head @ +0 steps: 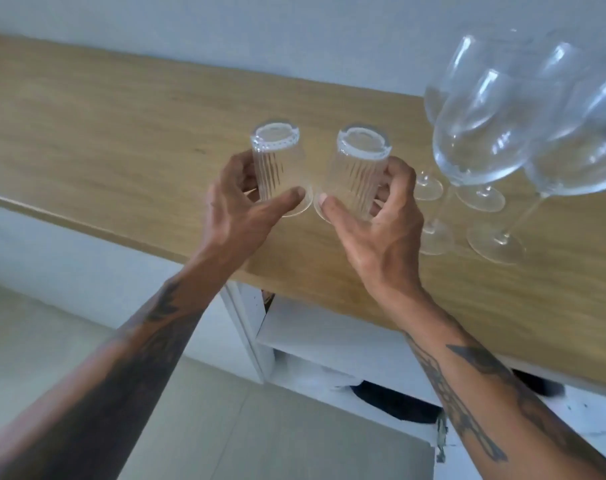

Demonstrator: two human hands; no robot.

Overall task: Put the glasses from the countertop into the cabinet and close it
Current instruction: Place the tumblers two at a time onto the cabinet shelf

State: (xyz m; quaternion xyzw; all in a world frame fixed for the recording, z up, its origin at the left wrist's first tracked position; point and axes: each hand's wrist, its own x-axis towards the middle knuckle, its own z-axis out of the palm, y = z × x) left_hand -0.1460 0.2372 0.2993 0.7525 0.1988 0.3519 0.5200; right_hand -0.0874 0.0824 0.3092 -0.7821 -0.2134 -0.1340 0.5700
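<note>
Two ribbed clear tumblers stand upside down, side by side, on the wooden countertop (104,109). My left hand (240,206) wraps the left tumbler (275,157), thumb in front and fingers behind. Around the right tumbler (358,168) my right hand (381,230) is closed in the same way. Both rims look to be touching the counter, almost against each other. Several tall wine glasses (481,133) stand upright just right of my right hand. Under the counter the white cabinet (329,337) is open, showing a shelf.
The cabinet's lower compartment holds dark round objects (395,400). A white wall runs behind the counter. The wine glass bases (495,240) sit close to my right hand's knuckles. Pale floor lies at lower left.
</note>
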